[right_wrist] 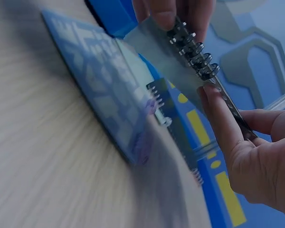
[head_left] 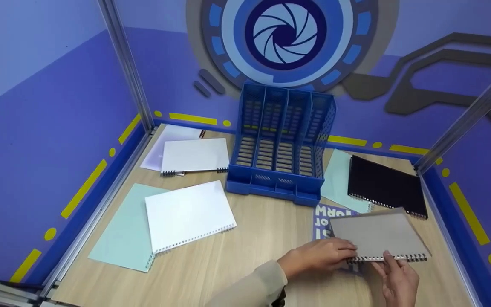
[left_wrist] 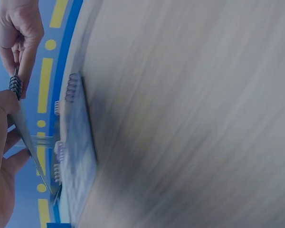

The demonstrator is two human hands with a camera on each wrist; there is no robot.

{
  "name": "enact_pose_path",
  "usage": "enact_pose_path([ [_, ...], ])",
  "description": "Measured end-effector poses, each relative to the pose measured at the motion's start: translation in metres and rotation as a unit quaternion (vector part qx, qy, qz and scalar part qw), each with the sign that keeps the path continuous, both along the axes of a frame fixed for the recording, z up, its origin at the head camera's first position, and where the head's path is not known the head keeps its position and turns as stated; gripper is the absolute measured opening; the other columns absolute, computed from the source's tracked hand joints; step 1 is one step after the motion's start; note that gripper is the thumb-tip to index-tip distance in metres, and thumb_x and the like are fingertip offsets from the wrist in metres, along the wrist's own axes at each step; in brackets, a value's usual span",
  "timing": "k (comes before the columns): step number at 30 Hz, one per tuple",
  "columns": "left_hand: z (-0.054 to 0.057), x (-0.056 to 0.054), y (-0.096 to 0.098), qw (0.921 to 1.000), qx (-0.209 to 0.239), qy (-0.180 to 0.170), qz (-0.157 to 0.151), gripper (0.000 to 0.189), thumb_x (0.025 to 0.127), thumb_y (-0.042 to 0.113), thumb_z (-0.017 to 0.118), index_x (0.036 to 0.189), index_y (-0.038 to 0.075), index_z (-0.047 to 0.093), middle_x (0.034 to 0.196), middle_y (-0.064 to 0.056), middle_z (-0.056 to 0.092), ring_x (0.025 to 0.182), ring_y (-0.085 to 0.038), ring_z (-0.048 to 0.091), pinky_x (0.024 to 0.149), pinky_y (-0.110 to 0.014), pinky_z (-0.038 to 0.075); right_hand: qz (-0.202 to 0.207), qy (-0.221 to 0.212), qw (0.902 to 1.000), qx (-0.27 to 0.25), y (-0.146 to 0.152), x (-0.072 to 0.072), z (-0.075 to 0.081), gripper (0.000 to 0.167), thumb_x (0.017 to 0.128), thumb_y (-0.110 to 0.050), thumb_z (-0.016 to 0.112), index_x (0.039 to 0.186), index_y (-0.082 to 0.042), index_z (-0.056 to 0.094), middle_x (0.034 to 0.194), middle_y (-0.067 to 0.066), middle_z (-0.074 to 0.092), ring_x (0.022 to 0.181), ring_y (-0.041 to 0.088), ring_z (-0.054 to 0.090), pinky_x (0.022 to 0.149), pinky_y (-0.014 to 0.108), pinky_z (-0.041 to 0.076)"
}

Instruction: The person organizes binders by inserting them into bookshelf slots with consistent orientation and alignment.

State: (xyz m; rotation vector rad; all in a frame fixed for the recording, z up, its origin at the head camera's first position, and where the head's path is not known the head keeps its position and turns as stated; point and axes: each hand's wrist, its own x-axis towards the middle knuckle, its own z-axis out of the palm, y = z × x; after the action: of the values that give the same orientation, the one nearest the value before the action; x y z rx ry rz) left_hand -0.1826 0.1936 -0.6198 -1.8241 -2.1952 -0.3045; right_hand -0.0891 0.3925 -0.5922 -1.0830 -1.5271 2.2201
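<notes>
Both hands hold a grey-covered spiral notebook (head_left: 377, 232) above the table at the right, its coil edge toward the person. My left hand (head_left: 328, 254) grips the left end of the coil edge. Thumb on top and fingers beneath, my right hand (head_left: 399, 279) pinches the same edge further right. In the right wrist view the notebook's black coil (right_wrist: 194, 54) runs between the two hands. Below it on the table lies a purple notebook with white lettering (right_wrist: 97, 76), partly hidden in the head view.
A blue file rack (head_left: 279, 170) with several slots stands at the back. Behind the hands lie a black notebook (head_left: 388, 185) and a mint notebook (head_left: 335, 179). On the left are white notebooks (head_left: 190, 213), another mint one (head_left: 117, 232) and a pale purple one (head_left: 154, 155).
</notes>
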Motion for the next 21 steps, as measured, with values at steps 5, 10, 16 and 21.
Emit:
enact_pose_path([
  [5, 0.005, -0.008, -0.008, 0.9988, 0.045, 0.020, -0.005, 0.038, 0.098, 0.016, 0.061, 0.136, 0.011, 0.063, 0.142, -0.002, 0.060, 0.135, -0.016, 0.052, 0.117, -0.026, 0.030, -0.027, 0.041, 0.9983, 0.033, -0.014, -0.003, 0.016, 0.021, 0.103, -0.013, 0.058, 0.123, -0.007, 0.055, 0.082, -0.011, 0.072, 0.079, 0.005, 0.073, 0.081, 0.027, 0.056],
  [10, 0.010, -0.014, -0.015, 0.9970, 0.073, 0.013, 0.022, 0.039, 0.101, 0.019, 0.061, 0.140, 0.013, 0.060, 0.146, -0.002, 0.057, 0.138, -0.016, 0.049, 0.118, -0.026, 0.026, -0.045, 0.083, 0.9945, 0.043, -0.028, -0.008, 0.025, 0.045, 0.101, -0.015, 0.061, 0.142, 0.000, 0.050, 0.088, -0.011, 0.074, 0.081, 0.007, 0.074, 0.080, 0.028, 0.056],
  [16, 0.024, -0.014, -0.026, 0.9963, 0.054, -0.007, 0.067, 0.057, 0.097, 0.025, 0.070, 0.149, 0.015, 0.049, 0.153, -0.003, 0.048, 0.144, -0.016, 0.041, 0.120, -0.029, 0.023, -0.053, 0.139, 0.9866, 0.066, -0.045, -0.011, 0.027, 0.049, 0.100, -0.014, 0.063, 0.142, 0.007, 0.049, 0.093, -0.008, 0.075, 0.083, 0.009, 0.075, 0.078, 0.029, 0.056],
  [21, 0.028, -0.018, -0.046, 0.9934, 0.006, -0.047, 0.105, 0.074, 0.094, 0.038, 0.072, 0.156, 0.017, 0.037, 0.162, -0.002, 0.036, 0.149, -0.017, 0.032, 0.121, -0.029, 0.017, -0.057, 0.179, 0.9791, 0.078, -0.057, -0.013, 0.029, 0.022, 0.098, -0.009, 0.065, 0.118, 0.001, 0.064, 0.091, 0.000, 0.077, 0.080, 0.015, 0.076, 0.074, 0.029, 0.057],
])
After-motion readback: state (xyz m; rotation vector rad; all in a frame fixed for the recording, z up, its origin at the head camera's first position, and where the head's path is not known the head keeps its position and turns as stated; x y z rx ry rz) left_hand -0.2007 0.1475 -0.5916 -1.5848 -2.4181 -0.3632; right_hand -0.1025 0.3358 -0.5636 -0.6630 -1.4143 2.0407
